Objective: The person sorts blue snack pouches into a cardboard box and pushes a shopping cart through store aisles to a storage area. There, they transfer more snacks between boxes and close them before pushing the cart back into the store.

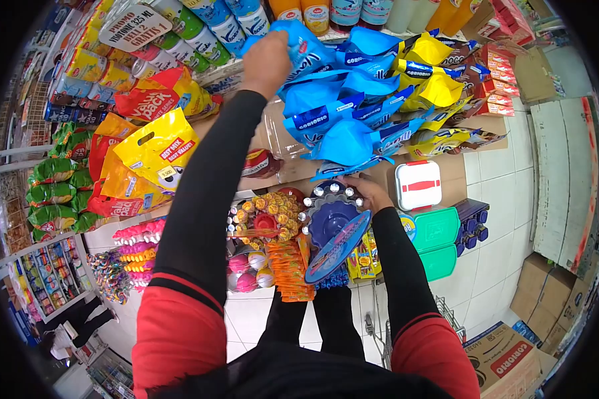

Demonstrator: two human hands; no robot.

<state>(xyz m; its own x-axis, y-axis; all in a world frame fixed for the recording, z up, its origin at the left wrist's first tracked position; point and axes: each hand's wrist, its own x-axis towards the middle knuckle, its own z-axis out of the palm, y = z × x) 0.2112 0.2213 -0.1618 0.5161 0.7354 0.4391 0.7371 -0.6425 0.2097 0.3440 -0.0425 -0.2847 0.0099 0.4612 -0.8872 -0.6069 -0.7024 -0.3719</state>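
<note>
My left hand (267, 63) reaches to the back of the display, closed on the top of a blue Vanilla pouch (305, 52). Rows of similar blue pouches (323, 113) marked Goriorio stand upright in front of it. Low at the front edge, my right hand (369, 191) is by the foremost blue pouch (349, 166), beside a round blue candy stand (329, 223) ringed with wrapped lollipops. Its fingertips are partly hidden there. Yellow pouches (439, 90) stand to the right of the blue rows.
Yellow value packs (160, 149) and green snack bags (53, 189) are at the left. Bottles and cans (213, 30) line the back. Green-lidded containers (438, 239) and a white-lidded box (419, 185) lie right. Cardboard cartons (506, 359) sit on the floor. A person's legs (90, 326) show far left.
</note>
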